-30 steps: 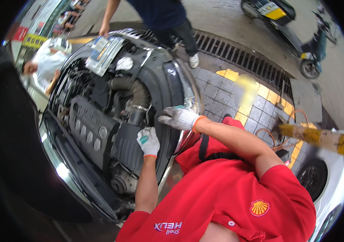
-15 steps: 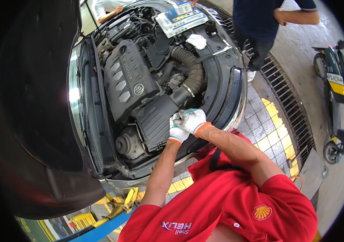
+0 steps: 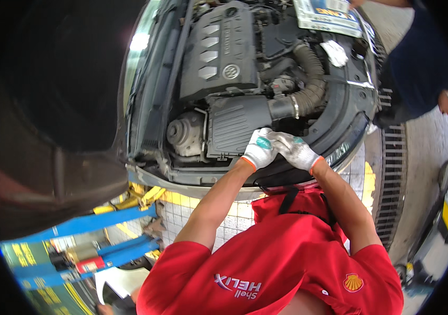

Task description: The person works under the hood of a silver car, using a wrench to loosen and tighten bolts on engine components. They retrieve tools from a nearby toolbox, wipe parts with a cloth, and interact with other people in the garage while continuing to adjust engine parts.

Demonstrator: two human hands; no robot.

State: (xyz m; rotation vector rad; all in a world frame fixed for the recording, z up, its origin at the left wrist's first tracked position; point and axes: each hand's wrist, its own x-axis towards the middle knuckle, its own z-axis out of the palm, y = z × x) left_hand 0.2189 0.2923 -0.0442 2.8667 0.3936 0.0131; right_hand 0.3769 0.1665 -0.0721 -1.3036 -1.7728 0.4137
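Both hands wear white knit gloves with orange cuffs and green patches. My left hand [image 3: 260, 149] and my right hand [image 3: 297, 151] meet at the front corner of the black ribbed air filter housing [image 3: 237, 123]. Their fingers are curled and pressed close together; whatever is between them is hidden. Just beyond, a ribbed intake hose [image 3: 313, 76] curves away from a clamped duct. The black engine cover [image 3: 224, 50] lies farther back, left of the hose. Beside the housing on the left sits a dusty round metal mount [image 3: 186, 135].
The raised hood [image 3: 55, 94] fills the left. A white-and-blue box [image 3: 326, 18] and a crumpled white cloth [image 3: 335, 53] lie on the front panel. A person in dark blue [image 3: 423, 65] stands at right, near a floor grate [image 3: 392, 178] and scooter [image 3: 447, 215]. Blue lift arms [image 3: 103, 215] extend lower left.
My view has turned, so the engine bay sits higher and farther right. Both hands stay by the housing's corner; the back of my left glove now shows more fully.
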